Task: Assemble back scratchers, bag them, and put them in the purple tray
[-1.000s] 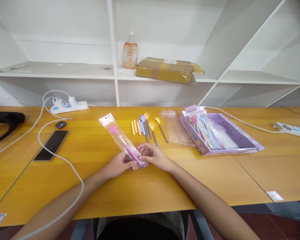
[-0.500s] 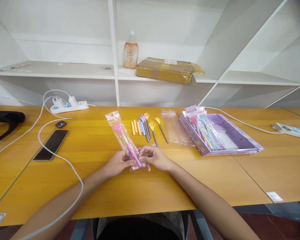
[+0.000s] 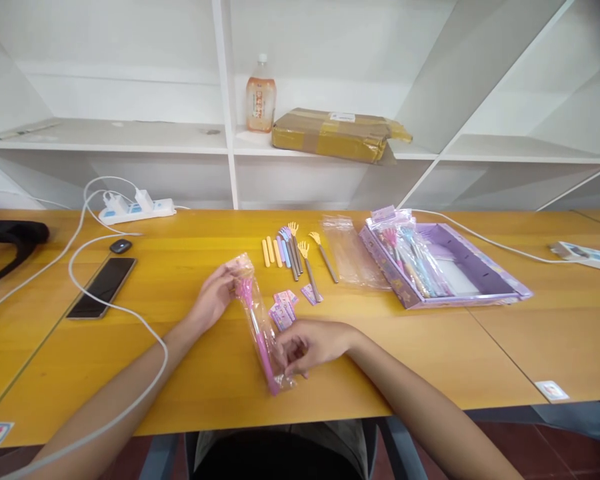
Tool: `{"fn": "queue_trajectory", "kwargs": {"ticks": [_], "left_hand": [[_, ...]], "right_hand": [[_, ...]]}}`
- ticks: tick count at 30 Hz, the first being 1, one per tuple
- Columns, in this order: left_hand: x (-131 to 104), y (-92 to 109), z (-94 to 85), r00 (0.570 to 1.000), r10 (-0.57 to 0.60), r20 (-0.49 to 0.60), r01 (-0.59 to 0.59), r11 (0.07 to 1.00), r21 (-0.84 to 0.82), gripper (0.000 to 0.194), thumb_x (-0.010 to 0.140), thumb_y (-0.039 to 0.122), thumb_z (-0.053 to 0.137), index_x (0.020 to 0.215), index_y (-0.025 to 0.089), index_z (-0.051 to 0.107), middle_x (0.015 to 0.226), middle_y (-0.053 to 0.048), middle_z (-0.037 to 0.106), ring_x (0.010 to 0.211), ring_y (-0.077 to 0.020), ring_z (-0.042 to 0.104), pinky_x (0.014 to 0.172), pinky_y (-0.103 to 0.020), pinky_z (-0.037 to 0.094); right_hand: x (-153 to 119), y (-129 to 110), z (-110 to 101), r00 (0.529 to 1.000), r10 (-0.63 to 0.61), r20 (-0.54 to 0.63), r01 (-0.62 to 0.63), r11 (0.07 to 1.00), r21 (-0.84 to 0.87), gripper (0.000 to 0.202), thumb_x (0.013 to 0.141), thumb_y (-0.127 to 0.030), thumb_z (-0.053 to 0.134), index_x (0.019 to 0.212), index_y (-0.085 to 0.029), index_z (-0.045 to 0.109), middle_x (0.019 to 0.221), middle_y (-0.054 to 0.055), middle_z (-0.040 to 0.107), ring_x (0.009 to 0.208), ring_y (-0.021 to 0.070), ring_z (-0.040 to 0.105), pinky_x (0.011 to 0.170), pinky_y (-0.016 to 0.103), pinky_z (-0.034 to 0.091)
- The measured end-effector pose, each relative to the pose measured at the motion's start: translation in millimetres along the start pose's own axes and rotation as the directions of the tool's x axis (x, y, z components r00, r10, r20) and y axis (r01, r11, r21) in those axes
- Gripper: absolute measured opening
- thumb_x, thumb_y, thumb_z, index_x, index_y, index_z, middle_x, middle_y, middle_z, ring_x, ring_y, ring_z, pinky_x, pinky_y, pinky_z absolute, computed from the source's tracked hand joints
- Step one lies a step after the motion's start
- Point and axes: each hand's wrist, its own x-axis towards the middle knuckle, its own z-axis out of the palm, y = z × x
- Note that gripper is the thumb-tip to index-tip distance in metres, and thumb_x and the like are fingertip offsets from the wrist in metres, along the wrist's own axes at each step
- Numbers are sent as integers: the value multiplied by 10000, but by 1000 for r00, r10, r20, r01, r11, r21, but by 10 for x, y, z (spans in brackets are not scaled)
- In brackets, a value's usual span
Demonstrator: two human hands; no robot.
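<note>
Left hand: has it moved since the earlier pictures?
Yes: judged against the phone, the left hand has moved forward and leftward, closer to it.

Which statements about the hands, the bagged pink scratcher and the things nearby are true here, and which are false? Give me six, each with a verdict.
1. The left hand is by the hand-shaped end of the pink scratcher. True.
2. The right hand is at the lower part of the clear bag. True.
3. The pink scratcher lies outside the clear bag. False: it is inside it.
4. Loose clear bags lie left of the purple tray. True.
5. The right hand is inside the purple tray. False: the tray is farther right, apart from that hand.
6. The scratcher's hand-shaped end points toward the picture's bottom. False: it points toward the top.
</note>
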Motion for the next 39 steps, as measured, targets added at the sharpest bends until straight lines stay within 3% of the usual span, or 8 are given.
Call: {"fn": "queue_trajectory", "kwargs": {"ticks": [6, 9, 12, 17, 26, 35, 37, 39], "left_hand": [[54, -57, -85, 993, 87, -85, -71, 982, 175, 215, 819, 328, 790, 855, 179, 639, 754, 39, 578, 585, -86, 491, 563, -235, 379], [53, -115, -102, 993, 94, -71, -74, 965, 250, 296, 850, 419, 784, 803, 187, 606, 722, 43, 549, 595, -99, 496, 555, -235, 382], [33, -146, -101, 995, 93, -34, -76, 936, 343, 358, 883, 494, 764, 787, 195, 592, 707, 41, 551, 597, -111, 508, 566, -241, 404], [-53, -135, -17, 997, 58, 46, -73, 891, 447, 439, 921, 595, 709, 772, 196, 603, 702, 33, 552, 591, -121, 501, 575, -253, 423], [-196, -234, 108, 977, -84, 198, -51, 804, 593, 533, 969, 679, 589, 750, 194, 614, 660, 22, 561, 577, -143, 528, 567, -268, 425], [-242, -254, 119, 963, -114, 243, -90, 716, 692, 547, 1004, 643, 558, 727, 186, 680, 653, -10, 646, 603, -166, 585, 600, -278, 427], [-245, -262, 117, 961, -118, 249, -86, 728, 681, 577, 1010, 652, 538, 702, 185, 679, 644, -18, 657, 584, -163, 584, 592, -279, 432], [-244, -280, 114, 960, -124, 250, -76, 745, 662, 598, 1018, 659, 517, 691, 184, 678, 636, -24, 666, 569, -160, 585, 586, -278, 443]], "right_hand": [[-34, 41, -87, 989, 37, -141, -57, 988, -141, 394, 895, -541, 807, 953, -168, 697, 814, -13, 717, 536, 76, 599, 557, 212, 507], [-89, 25, -226, 843, -187, -505, -42, 912, -408, 334, 993, -493, 704, 901, -171, 690, 814, 5, 698, 627, 112, 597, 601, 238, 483], [-121, 44, -334, 702, -391, -596, -156, 732, -664, 283, 933, -438, 801, 1021, -178, 732, 950, 47, 699, 813, 170, 633, 767, 299, 516], [-105, 164, -374, 751, -394, -530, -226, 600, -767, 659, 755, -443, 962, 1331, -253, 703, 1212, 78, 639, 1056, 243, 672, 993, 396, 528], [-87, 216, -464, 696, -389, -603, -184, 716, -674, 273, 867, -226, 848, 1111, -186, 733, 1038, 46, 671, 838, 165, 616, 787, 294, 494], [-69, 152, -454, 623, -439, -647, -159, 739, -654, 218, 1009, -398, 673, 973, -185, 697, 888, 23, 662, 746, 152, 563, 728, 287, 444], [-44, 159, -443, 513, -454, -728, -134, 796, -591, 289, 1048, -464, 597, 964, -195, 663, 865, 23, 665, 749, 164, 575, 719, 297, 456], [-23, 183, -420, 304, -470, -829, -89, 852, -516, 343, 1082, -523, 511, 999, -210, 621, 839, 24, 655, 746, 174, 581, 703, 306, 472]]}}
